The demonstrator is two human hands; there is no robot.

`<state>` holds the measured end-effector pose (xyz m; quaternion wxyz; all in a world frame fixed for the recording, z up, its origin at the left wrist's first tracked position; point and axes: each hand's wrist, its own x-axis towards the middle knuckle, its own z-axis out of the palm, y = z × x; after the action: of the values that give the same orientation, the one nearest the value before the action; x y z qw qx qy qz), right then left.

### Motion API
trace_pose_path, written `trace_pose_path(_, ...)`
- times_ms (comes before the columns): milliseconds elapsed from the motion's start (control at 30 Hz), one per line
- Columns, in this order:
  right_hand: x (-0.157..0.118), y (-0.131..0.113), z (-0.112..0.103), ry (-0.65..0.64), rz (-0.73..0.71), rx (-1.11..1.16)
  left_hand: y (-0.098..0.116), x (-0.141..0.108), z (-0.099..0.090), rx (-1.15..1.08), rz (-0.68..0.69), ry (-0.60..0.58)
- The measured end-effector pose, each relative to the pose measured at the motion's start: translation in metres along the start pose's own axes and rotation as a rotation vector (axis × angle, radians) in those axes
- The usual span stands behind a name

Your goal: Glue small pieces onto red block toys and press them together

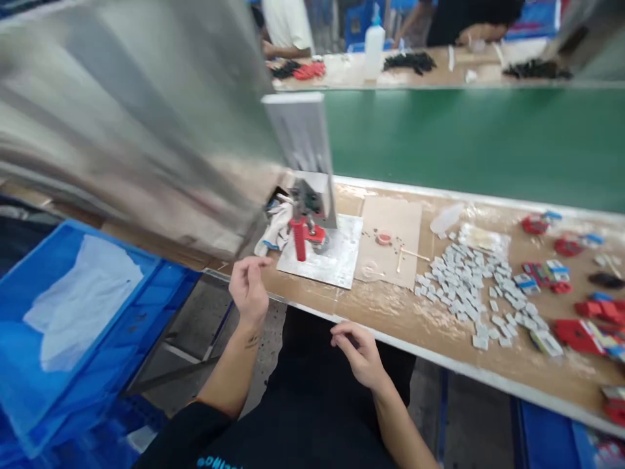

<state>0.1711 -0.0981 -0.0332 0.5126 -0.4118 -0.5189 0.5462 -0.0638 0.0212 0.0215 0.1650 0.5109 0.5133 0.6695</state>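
Observation:
My left hand (pixel 250 286) is raised at the table's front edge, left of the metal base plate (pixel 336 264), its fingers curled together with nothing visible in them. My right hand (pixel 359 355) hangs just in front of the table edge, below the plate, fingers curled in and no object showing. A clamp with a red handle (pixel 299 240) stands on the plate. Under its head lies a red part (pixel 316 235). White gloves or cloth (pixel 278 225) lie left of the clamp.
A large metal panel (pixel 127 117) fills the upper left, above a blue crate (pixel 146 306). Cardboard (pixel 413 228) with swabs, many small grey pieces (pixel 459 280) and red toy vehicles (pixel 579 335) lie to the right. Behind the green belt (pixel 463 137), other people sit at a table.

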Motion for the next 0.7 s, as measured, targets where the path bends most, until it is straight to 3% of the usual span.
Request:
trace_pose_path(67, -0.006, 0.005, 0.004, 0.016, 0.047, -0.009, 0.003, 0.001, -0.050, 0.026, 0.060, 0.083)
trace_pose_path(133, -0.010, 0.014, 0.005, 0.002, 0.092, -0.023, -0.001, 0.020, -0.096, 0.091, 0.105, 0.182)
trace_pose_path(233, -0.010, 0.027, 0.002, -0.048, 0.102, -0.100, -0.020, 0.082, -0.156, 0.359, 0.135, 0.264)
trace_pose_path(333, -0.010, 0.036, -0.002, -0.111, 0.147, -0.163, -0.052, 0.155, -0.193, 0.420, 0.104, 0.287)
trace_pose_path(400, -0.010, 0.040, -0.003, -0.125, 0.195, -0.204, -0.074, 0.195, -0.197, 0.457, 0.071, 0.230)
trace_pose_path(500, -0.007, 0.041, -0.002, -0.129, 0.235, -0.283, -0.099, 0.232, -0.182, 0.520, 0.029, 0.102)
trace_pose_path(600, -0.004, 0.035, 0.007, -0.112, 0.227, -0.342, -0.114, 0.251, -0.165, 0.567, 0.007, 0.017)
trace_pose_path(700, -0.006, 0.024, 0.019, -0.173, 0.186, -0.368, -0.118, 0.261, -0.153, 0.561, 0.044, -0.032)
